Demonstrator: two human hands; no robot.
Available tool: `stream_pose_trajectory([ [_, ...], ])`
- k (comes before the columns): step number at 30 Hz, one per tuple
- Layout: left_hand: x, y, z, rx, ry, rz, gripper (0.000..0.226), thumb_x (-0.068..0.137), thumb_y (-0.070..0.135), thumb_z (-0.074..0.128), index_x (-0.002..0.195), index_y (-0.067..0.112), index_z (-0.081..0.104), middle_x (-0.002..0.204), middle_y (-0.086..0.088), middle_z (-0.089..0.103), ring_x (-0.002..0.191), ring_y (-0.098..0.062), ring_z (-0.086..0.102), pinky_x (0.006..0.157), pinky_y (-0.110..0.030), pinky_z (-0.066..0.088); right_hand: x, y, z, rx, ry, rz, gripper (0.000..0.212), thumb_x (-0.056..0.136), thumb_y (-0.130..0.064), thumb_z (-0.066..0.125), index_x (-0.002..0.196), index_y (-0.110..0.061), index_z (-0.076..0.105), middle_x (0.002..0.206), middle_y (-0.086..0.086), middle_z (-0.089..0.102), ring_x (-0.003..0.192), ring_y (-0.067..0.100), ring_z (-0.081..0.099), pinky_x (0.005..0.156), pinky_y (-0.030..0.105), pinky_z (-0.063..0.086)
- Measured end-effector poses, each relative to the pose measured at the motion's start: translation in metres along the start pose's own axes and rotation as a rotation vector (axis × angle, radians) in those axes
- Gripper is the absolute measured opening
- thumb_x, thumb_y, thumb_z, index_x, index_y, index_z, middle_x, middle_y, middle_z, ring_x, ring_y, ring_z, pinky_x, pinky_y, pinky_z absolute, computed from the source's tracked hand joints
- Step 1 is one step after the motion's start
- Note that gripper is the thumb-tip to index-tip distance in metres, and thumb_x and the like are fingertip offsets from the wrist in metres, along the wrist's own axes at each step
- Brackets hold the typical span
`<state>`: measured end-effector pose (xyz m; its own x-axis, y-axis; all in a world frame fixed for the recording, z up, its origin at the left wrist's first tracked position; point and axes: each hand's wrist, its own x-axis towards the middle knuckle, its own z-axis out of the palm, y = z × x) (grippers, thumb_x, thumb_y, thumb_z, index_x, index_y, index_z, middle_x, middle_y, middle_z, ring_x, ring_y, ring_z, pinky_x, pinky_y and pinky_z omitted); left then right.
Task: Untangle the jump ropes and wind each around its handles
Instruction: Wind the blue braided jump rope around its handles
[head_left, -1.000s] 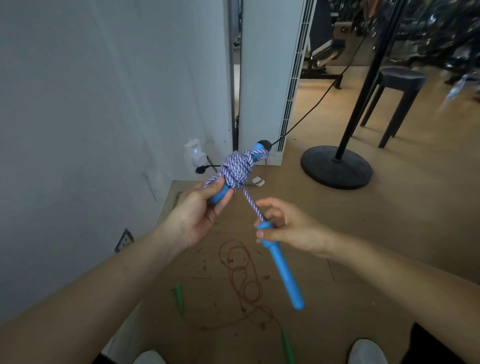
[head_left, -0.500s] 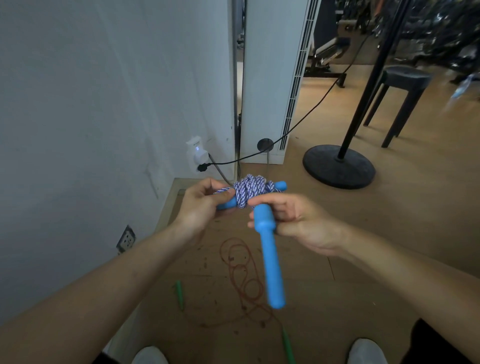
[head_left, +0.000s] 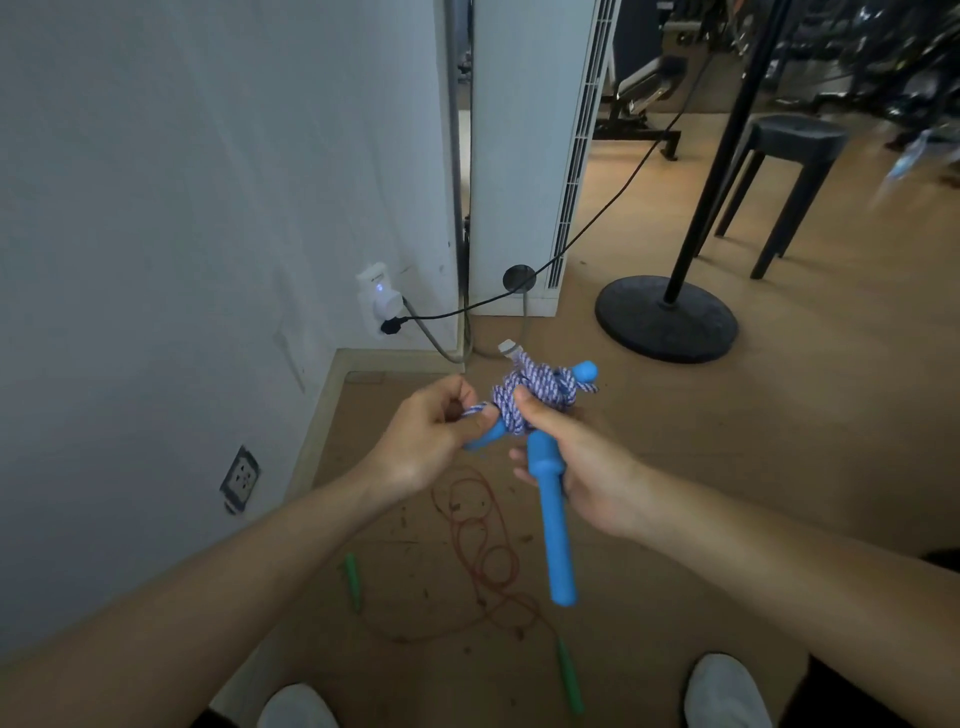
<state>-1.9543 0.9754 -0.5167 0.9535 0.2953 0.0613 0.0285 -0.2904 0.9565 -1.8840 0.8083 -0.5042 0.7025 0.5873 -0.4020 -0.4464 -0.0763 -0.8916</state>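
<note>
Your left hand (head_left: 431, 436) pinches the blue-white rope (head_left: 524, 400) end, fingers curled tight; your right hand (head_left: 576, 457) wraps the blue handle (head_left: 553, 514), thumb on the coil.

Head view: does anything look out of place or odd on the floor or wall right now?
Yes. The orange rope lies in loose tangled loops on the floor, its green handles apart, unwound. Low on the wall, a socket plate sits tilted, seemingly pulled loose.

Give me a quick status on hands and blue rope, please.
Left hand pinches blue rope end. Right hand grips coil and handle. Orange rope loose on floor.
</note>
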Motion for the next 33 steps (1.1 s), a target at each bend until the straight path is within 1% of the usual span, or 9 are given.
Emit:
stream_pose_trajectory([
  [3, -0.003, 0.003, 0.004, 0.104, -0.138, 0.019, 0.021, 0.084, 0.030, 0.073, 0.078, 0.014, 0.060, 0.076, -0.004, 0.065, 0.068, -0.019, 0.057, 0.067, -0.034, 0.046, 0.000, 0.002, -0.001, 0.015, 0.040, -0.074, 0.036, 0.080, -0.037, 0.077, 0.110, -0.018, 0.071, 0.106, 0.001, 0.076, 0.091, 0.019, 0.071, 0.086, 0.037, 0.055],
  [6, -0.001, 0.006, -0.001, 0.170, -0.083, 0.054, 0.017, 0.083, 0.023, 0.079, 0.079, 0.015, 0.065, 0.085, -0.008, 0.067, 0.072, -0.013, 0.061, 0.071, -0.030, 0.047, 0.003, -0.004, -0.001, 0.029, 0.069, -0.108, 0.040, 0.080, -0.031, 0.078, 0.114, -0.011, 0.070, 0.099, -0.001, 0.077, 0.080, 0.012, 0.071, 0.077, 0.035, 0.049],
  [12, -0.001, 0.005, -0.009, -0.052, -0.087, 0.003, 0.029, 0.080, 0.005, 0.081, 0.069, 0.020, 0.059, 0.073, -0.004, 0.067, 0.072, -0.016, 0.061, 0.065, -0.025, 0.046, 0.015, -0.009, -0.009, 0.083, 0.140, -0.151, 0.022, 0.080, -0.028, 0.079, 0.098, -0.017, 0.072, 0.094, 0.001, 0.076, 0.078, 0.017, 0.068, 0.067, 0.032, 0.049],
  [17, -0.004, 0.002, -0.010, -0.265, -0.092, -0.104, 0.029, 0.069, 0.006, 0.084, 0.065, 0.021, 0.060, 0.100, -0.030, 0.068, 0.090, -0.027, 0.067, 0.087, -0.042, 0.055, 0.018, -0.007, -0.010, 0.042, 0.126, -0.184, 0.022, 0.083, -0.033, 0.077, 0.096, -0.016, 0.072, 0.100, 0.009, 0.075, 0.082, 0.020, 0.066, 0.062, 0.031, 0.050],
  [21, 0.000, 0.004, -0.012, -0.345, -0.166, -0.197, 0.014, 0.071, 0.013, 0.079, 0.078, 0.012, 0.066, 0.092, -0.006, 0.073, 0.088, -0.017, 0.070, 0.081, -0.027, 0.059, 0.020, -0.005, -0.014, -0.035, 0.122, -0.219, 0.023, 0.087, -0.034, 0.073, 0.098, -0.014, 0.072, 0.098, 0.012, 0.074, 0.080, 0.023, 0.063, 0.057, 0.029, 0.050],
  [25, -0.002, 0.011, -0.007, -0.057, -0.101, -0.157, 0.011, 0.085, 0.023, 0.076, 0.083, 0.013, 0.072, 0.076, 0.006, 0.071, 0.075, -0.004, 0.064, 0.076, -0.021, 0.051, 0.018, -0.001, -0.014, -0.233, 0.010, -0.296, 0.023, 0.093, -0.028, 0.066, 0.104, -0.008, 0.069, 0.099, 0.016, 0.073, 0.078, 0.020, 0.061, 0.058, 0.029, 0.048],
  [28, 0.000, 0.017, -0.006, 0.069, 0.069, 0.001, 0.028, 0.075, 0.032, 0.075, 0.102, 0.025, 0.067, 0.100, 0.010, 0.070, 0.091, -0.006, 0.064, 0.086, -0.032, 0.053, 0.013, 0.001, -0.013, -0.425, -0.124, -0.334, 0.012, 0.093, -0.016, 0.067, 0.103, -0.010, 0.066, 0.086, 0.002, 0.070, 0.071, 0.003, 0.061, 0.059, 0.021, 0.045],
  [31, 0.000, 0.027, -0.013, 0.083, -0.116, 0.188, 0.066, 0.081, 0.013, 0.073, 0.137, 0.039, 0.050, 0.136, 0.012, 0.054, 0.122, -0.007, 0.054, 0.096, -0.026, 0.053, 0.010, 0.003, -0.012, -0.494, -0.250, -0.326, 0.020, 0.089, 0.000, 0.068, 0.103, -0.011, 0.060, 0.073, -0.018, 0.068, 0.065, -0.010, 0.061, 0.056, 0.007, 0.043],
  [33, 0.000, 0.030, -0.014, 0.137, -0.185, 0.258, 0.064, 0.085, 0.004, 0.074, 0.139, 0.031, 0.053, 0.135, 0.006, 0.057, 0.124, -0.010, 0.056, 0.099, -0.025, 0.051, 0.009, 0.005, -0.012, -0.509, -0.277, -0.320, 0.021, 0.088, 0.001, 0.068, 0.100, -0.014, 0.059, 0.068, -0.023, 0.067, 0.064, -0.010, 0.061, 0.056, 0.006, 0.043],
])
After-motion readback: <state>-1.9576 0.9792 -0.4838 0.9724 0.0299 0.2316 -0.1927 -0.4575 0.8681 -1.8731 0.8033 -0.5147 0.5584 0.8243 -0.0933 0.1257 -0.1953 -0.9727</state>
